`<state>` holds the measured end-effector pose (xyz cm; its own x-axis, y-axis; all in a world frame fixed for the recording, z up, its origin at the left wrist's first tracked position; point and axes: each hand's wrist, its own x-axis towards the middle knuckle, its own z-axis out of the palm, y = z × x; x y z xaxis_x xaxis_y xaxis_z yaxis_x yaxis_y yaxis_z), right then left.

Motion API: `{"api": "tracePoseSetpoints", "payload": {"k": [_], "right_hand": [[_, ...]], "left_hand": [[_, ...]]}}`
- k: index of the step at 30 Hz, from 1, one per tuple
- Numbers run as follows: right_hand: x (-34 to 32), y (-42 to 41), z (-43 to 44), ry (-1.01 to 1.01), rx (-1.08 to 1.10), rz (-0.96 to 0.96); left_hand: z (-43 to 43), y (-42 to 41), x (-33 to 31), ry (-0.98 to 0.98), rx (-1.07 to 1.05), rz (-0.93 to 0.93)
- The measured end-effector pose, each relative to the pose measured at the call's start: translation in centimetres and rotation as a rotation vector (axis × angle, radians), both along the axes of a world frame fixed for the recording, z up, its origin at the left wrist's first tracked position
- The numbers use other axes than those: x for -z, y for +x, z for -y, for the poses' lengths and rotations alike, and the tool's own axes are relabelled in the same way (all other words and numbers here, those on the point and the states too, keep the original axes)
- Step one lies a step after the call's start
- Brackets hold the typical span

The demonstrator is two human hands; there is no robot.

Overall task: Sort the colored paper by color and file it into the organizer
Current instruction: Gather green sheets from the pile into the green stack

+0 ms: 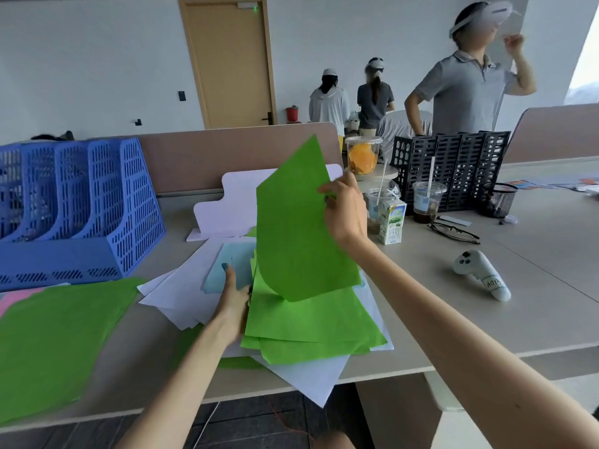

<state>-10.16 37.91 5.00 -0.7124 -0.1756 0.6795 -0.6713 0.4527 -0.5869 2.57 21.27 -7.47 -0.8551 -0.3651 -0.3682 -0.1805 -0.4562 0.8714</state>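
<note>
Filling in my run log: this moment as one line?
right hand: lifting green sheet | left hand: on mixed pile | blue organizer: unfiled

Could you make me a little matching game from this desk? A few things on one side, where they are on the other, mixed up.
Things:
1. raised green sheet
2. blue organizer
3. glasses
4. sorted green sheet

Places:
A. far left of the desk, at the back
B. lying flat at the front left, over pink paper
C. held up by the right hand
D. on the desk to the right of the milk carton

Pairs: 1-C, 2-A, 3-D, 4-B
</note>
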Motion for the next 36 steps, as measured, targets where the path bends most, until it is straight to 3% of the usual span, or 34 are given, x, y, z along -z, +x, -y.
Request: {"api": "tracePoseSetpoints", "payload": {"k": [6, 11, 14, 18, 23, 29, 36], "right_hand": [[6.4, -2.7, -1.0, -0.044, -0.022, 0.389], [10.7, -3.5, -1.9, 0.017, -0.055, 0.54], [12.5, -3.6, -2.2, 0.109, -0.085, 0.576], [13.1, -3.9, -2.7, 0.235, -0.039, 0.525], [12.9, -4.0, -2.8, 0.249, -0.041, 0.525], [13.4, -2.7, -1.6, 0.248, -0.12, 0.569], [13.2, -1.6, -1.2, 0.286, -0.062, 0.603]], "left_hand": [[1.1, 0.0, 0.5, 0.07, 0.082, 0.011], [0.7, -0.3, 0.4, 0.023, 0.124, -0.017], [0.5, -0.8, 0.4, -0.064, 0.073, -0.031], [0.2, -1.2, 0.0, -0.175, 0.064, 0.127], [1.4, -2.3, -0.3, -0.571, 0.055, 0.279], [0.4, -2.7, -0.9, -0.583, 0.029, 0.261], [-0.2, -1.6, -0.1, -0.729, -0.06, 0.074]]}}
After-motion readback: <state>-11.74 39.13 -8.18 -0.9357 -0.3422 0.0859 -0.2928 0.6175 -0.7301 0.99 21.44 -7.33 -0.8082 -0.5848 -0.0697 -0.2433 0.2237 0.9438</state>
